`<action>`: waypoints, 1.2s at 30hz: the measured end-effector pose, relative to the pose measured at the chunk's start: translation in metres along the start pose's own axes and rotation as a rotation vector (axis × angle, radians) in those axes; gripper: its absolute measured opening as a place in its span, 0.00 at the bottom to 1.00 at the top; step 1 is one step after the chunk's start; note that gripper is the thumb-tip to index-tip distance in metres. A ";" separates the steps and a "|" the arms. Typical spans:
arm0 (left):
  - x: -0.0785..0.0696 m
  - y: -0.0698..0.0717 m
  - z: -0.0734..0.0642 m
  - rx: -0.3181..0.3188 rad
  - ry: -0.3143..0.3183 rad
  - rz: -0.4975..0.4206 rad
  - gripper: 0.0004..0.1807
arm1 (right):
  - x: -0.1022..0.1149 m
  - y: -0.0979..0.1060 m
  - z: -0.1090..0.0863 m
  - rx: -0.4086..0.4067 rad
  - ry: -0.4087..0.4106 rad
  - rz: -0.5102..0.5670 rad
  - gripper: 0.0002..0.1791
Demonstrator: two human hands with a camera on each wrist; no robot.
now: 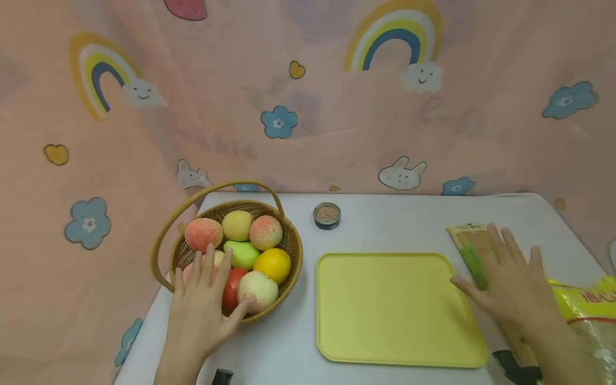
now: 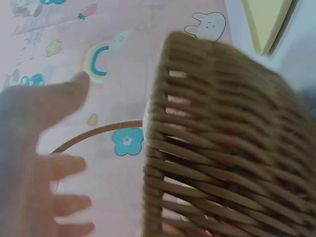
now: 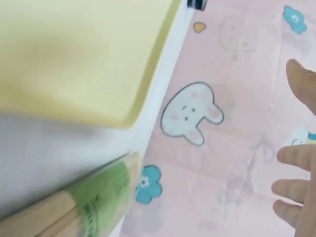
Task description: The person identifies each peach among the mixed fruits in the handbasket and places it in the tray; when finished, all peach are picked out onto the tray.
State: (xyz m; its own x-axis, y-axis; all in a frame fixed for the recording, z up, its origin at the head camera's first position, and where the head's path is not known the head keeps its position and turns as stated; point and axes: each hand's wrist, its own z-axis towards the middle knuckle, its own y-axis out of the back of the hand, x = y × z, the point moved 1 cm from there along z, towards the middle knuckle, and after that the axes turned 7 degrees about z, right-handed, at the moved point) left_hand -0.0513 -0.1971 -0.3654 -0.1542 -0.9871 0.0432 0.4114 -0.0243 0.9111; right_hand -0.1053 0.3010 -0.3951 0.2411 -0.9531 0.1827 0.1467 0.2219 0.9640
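Head view showed the left hand (image 1: pixel 199 305) over the near left part of a brown woven basket (image 1: pixel 292 235) with a tall handle (image 1: pixel 158 248). Its grip was wide, with the fingers spread apart. The basket stood on the left side of the white table (image 1: pixel 368 224). Inside were a green pear (image 1: pixel 243 255), a round yellow fruit (image 1: pixel 272 266), a red fruit (image 1: pixel 233 286), a pale fruit (image 1: pixel 258 291) and some more round fruits (image 1: pixel 203 233). I could not tell if the thumb touched the pale fruit.

The right hand (image 1: pixel 520 289) was above a long packet (image 1: pixel 474 262) with a green label, and its grip was wide too. The packet lay just beside the right side of a yellow tray (image 1: pixel 394 310). A small round tin (image 1: pixel 327 215) sat behind the tray. A bag (image 1: pixel 589 305) with a yellow top was near the right arm. Behind the table hung a pink cloth (image 1: pixel 327 155) with rainbows and bunnies.
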 end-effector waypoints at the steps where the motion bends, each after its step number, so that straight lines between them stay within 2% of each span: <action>1: 0.000 0.001 -0.007 -0.059 -0.013 -0.022 0.46 | 0.004 -0.001 0.001 -0.016 0.028 0.018 0.53; 6: 0.009 -0.004 -0.041 -0.422 -0.029 -0.153 0.38 | 0.024 -0.003 0.011 -0.083 0.178 0.120 0.48; 8: 0.017 -0.011 -0.052 -0.521 0.007 -0.184 0.36 | 0.032 -0.004 0.016 -0.106 0.238 0.150 0.48; 10: 0.028 -0.018 -0.059 -0.569 0.050 -0.215 0.36 | 0.041 -0.005 0.022 -0.119 0.294 0.169 0.47; 14: 0.047 -0.031 -0.066 -0.535 0.147 -0.239 0.38 | 0.062 -0.006 0.033 -0.128 0.366 0.202 0.47; 18: 0.063 -0.040 -0.066 -0.435 0.229 -0.282 0.38 | 0.088 -0.004 0.046 -0.124 0.442 0.237 0.46; 20: 0.071 -0.043 -0.064 -0.374 0.255 -0.341 0.40 | 0.102 -0.003 0.053 -0.117 0.488 0.255 0.46; 23: 0.083 -0.046 -0.055 -0.309 0.232 -0.449 0.44 | 0.121 -0.001 0.065 -0.099 0.557 0.283 0.46; 27: 0.093 -0.053 -0.044 -0.263 0.141 -0.607 0.42 | 0.145 0.005 0.083 -0.074 0.645 0.306 0.46; 31: 0.090 -0.049 -0.039 -0.224 0.109 -0.715 0.39 | 0.172 0.013 0.102 -0.041 0.742 0.330 0.46; 36: 0.092 -0.054 -0.044 -0.219 0.109 -0.810 0.41 | 0.211 0.021 0.127 0.087 0.808 0.380 0.46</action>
State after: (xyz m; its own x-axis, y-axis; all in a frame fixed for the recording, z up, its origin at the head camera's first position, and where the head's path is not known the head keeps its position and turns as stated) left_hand -0.0481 -0.2931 -0.4283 -0.3936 -0.6610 -0.6389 0.3781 -0.7499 0.5429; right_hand -0.1728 0.0784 -0.3112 0.8652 -0.3756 0.3322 -0.1459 0.4452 0.8835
